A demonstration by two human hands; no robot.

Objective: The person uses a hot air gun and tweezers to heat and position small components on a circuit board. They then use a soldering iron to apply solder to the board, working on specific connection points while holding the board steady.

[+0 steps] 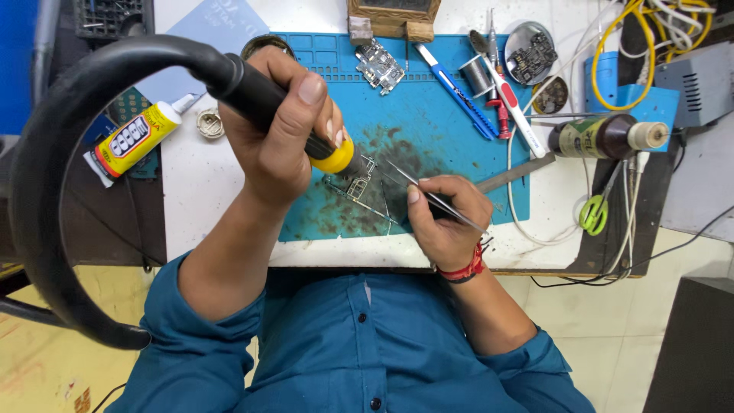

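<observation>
Two hands (pixel 359 160) work one small metal-framed board (pixel 358 182).

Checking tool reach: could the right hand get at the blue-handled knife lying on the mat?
Probably not right away: the right hand is occupied with tweezers, though the blue-handled knife lies uncovered on the mat ahead.

The left hand (pixel 279 126) is closing in a full fist, thumb lying flat along the top and pointing toward 4 o'clock, knuckles turned toward 5 o'clock. Its bare forearm is running down toward 7 o'clock into a rolled blue sleeve. The right hand (pixel 443 218) is sitting lower, at about 4 o'clock from the left one, fingers curling in a pinch with the forefinger tip pointing toward 10 o'clock. Its wrist is bending, the forearm angling away toward 5 o'clock.
</observation>
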